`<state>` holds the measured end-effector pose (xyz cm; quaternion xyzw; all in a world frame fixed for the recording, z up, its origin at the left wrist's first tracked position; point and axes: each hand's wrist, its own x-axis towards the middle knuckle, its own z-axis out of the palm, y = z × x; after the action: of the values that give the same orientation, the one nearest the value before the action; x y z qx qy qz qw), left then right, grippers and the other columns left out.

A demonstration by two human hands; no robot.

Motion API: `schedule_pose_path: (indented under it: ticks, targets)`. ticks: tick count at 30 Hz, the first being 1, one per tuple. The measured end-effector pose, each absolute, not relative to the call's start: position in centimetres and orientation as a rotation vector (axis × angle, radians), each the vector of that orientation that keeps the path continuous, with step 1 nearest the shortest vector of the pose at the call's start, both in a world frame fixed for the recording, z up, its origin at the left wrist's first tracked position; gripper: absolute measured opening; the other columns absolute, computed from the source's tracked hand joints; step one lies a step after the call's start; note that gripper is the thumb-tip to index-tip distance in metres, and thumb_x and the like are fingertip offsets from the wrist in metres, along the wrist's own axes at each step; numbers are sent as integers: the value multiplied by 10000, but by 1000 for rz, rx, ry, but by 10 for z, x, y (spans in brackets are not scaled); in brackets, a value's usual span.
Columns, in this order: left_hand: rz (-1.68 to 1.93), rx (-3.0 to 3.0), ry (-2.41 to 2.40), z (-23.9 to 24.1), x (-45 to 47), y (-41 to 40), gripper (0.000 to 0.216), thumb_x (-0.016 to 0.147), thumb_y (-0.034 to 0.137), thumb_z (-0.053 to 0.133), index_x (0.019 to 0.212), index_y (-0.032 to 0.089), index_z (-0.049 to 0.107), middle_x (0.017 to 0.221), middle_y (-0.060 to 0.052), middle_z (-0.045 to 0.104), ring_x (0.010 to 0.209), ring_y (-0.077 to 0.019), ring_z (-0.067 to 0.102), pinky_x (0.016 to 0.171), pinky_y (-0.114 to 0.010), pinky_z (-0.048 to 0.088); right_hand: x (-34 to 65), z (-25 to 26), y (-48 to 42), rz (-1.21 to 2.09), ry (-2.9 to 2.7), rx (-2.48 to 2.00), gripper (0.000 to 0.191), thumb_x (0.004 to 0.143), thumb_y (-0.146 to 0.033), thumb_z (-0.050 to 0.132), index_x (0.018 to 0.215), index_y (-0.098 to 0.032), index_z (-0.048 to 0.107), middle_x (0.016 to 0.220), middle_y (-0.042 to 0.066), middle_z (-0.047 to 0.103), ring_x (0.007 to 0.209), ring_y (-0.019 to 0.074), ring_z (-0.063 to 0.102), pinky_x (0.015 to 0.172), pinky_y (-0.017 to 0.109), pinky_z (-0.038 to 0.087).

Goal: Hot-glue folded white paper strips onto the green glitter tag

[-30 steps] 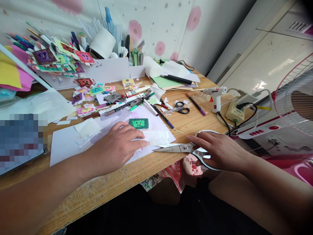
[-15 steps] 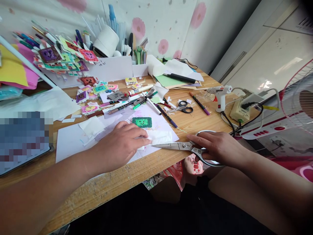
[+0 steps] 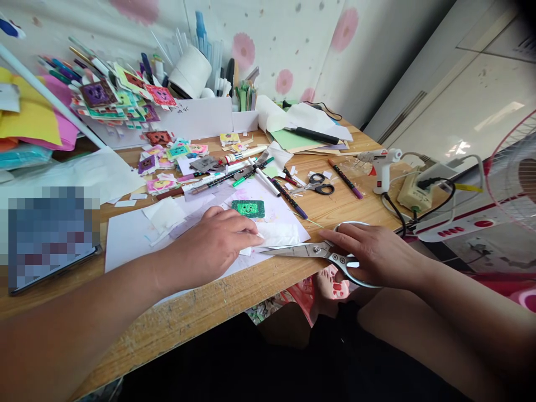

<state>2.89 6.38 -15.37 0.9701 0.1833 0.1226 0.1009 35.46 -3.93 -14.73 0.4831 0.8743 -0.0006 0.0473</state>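
Observation:
My left hand [image 3: 215, 240] is closed, with thumb and fingertips pinching the left end of a white, slightly shiny strip [image 3: 282, 233] just above a sheet of white paper [image 3: 125, 237]. My right hand [image 3: 377, 254] grips large metal scissors [image 3: 304, 250], fingers through the handle loops. Their blades point left along the strip's near edge, slightly parted, the tips close to my left fingertips. Whether the blades touch the strip I cannot tell. Beyond my left hand lies a small green card [image 3: 248, 209] with a drawn face.
Pens [image 3: 268, 181], small black-handled scissors [image 3: 320, 184] and coloured face cards [image 3: 178, 151] lie farther back. A hot glue gun [image 3: 385, 170] and a power strip [image 3: 414, 192] stand right. A blurred phone [image 3: 54, 240] is left; a fan [image 3: 517, 151] is far right.
The scissor blades have parted slightly. My left hand keeps its pinch on the white strip. The background has shifted a little to the right in view.

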Motion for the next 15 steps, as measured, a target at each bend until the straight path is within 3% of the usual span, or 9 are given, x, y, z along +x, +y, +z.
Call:
schedule_pose_path:
  ticks: [15]
  targets:
    - [274, 2860, 558, -149, 30, 65, 430, 874, 33, 395, 1101, 286, 659, 1147, -19, 663, 1021, -210, 557, 847, -389, 311, 348, -145, -28, 7, 2738, 1377, 606, 757, -162, 580, 1348, -170, 446, 929, 50, 656, 765, 200, 625, 625, 289, 388]
